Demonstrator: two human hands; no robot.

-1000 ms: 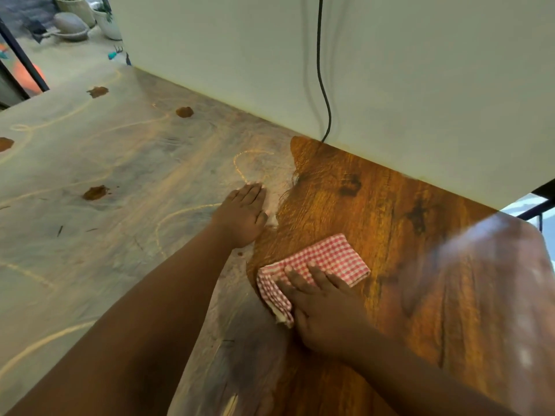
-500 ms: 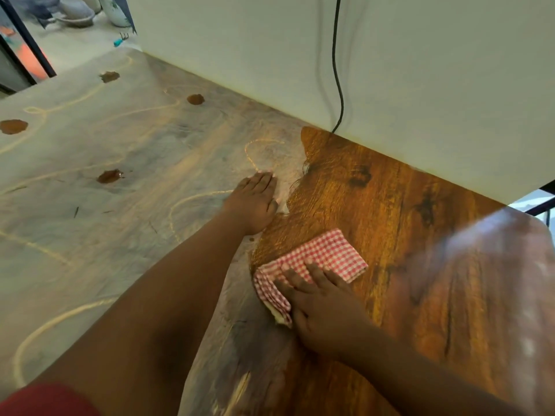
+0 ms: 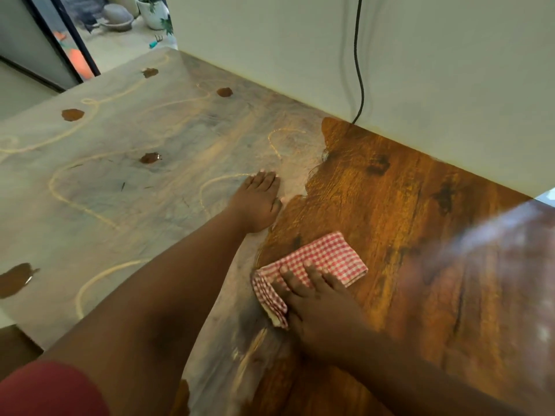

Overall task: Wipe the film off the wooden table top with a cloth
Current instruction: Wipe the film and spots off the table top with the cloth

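Note:
A folded red-and-white checked cloth (image 3: 318, 265) lies on the wooden table top (image 3: 390, 205), at the border between bare brown wood and a pale grey film (image 3: 135, 190). My right hand (image 3: 318, 307) presses flat on the cloth's near end, fingers spread over it. My left hand (image 3: 258, 199) rests palm down on the filmed part, just left of the cleaned edge, fingers together, holding nothing. The film covers the table's left half and carries yellowish squiggly lines and several brown blobs (image 3: 150, 157).
A pale wall (image 3: 420, 70) runs along the table's far edge, with a black cable (image 3: 359, 61) hanging down to the table. At the far left, a dark door frame (image 3: 75, 46), plant pots and a floor beyond. A hazy glare covers the right side.
The view has shifted, so more of the filmed left part shows. Both hands and the cloth keep nearly the same places on the table.

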